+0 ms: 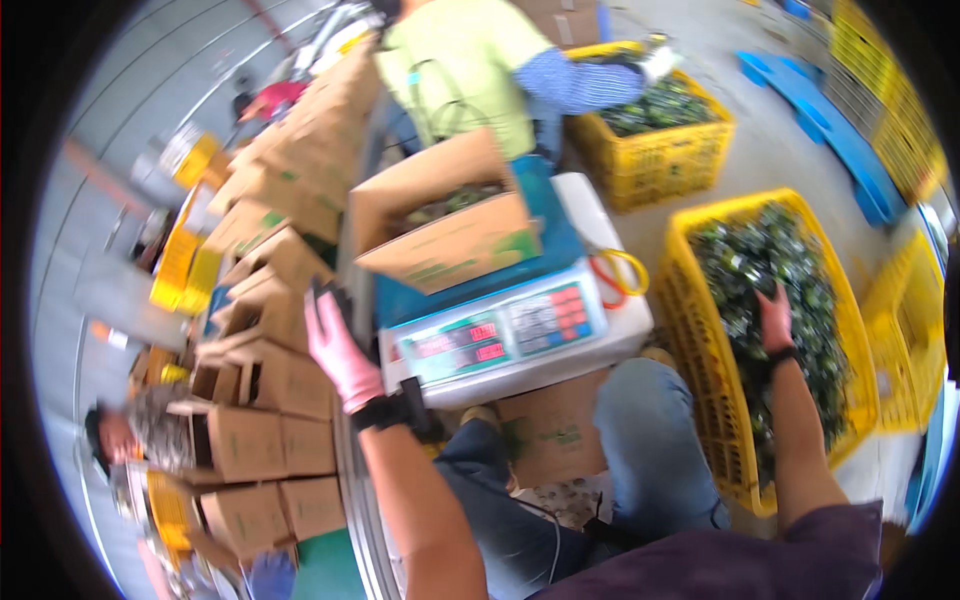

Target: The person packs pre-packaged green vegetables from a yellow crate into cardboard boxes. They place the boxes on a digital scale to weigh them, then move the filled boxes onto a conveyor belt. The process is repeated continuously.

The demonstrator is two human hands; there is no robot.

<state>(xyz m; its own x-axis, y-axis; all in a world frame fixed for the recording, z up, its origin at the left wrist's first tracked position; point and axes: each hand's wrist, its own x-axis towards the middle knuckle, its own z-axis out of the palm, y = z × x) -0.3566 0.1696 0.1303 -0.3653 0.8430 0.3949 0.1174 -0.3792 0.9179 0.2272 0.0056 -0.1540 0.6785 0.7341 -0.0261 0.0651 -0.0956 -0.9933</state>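
My left hand (340,347), in a pink glove with dark fingertips, is raised beside the scale's left edge. Its fingers are spread and nothing is in them. To the right, my right hand (775,318) reaches down into a yellow crate (690,385) of dark green, shiny pieces (742,262) whose kind I cannot make out. Its fingertips blend into those pieces, so its grip is hidden. On the digital scale (490,335) in front of me sits an open cardboard box (445,250), partly filled with dark greenish pieces.
Rows of open cardboard boxes (265,440) line a conveyor (355,500) on my left. A person in a yellow-green top (455,70) works beyond the scale, near a second filled yellow crate (655,165). A blue pallet (830,130) lies at far right; more yellow crates (895,335) stand nearer.
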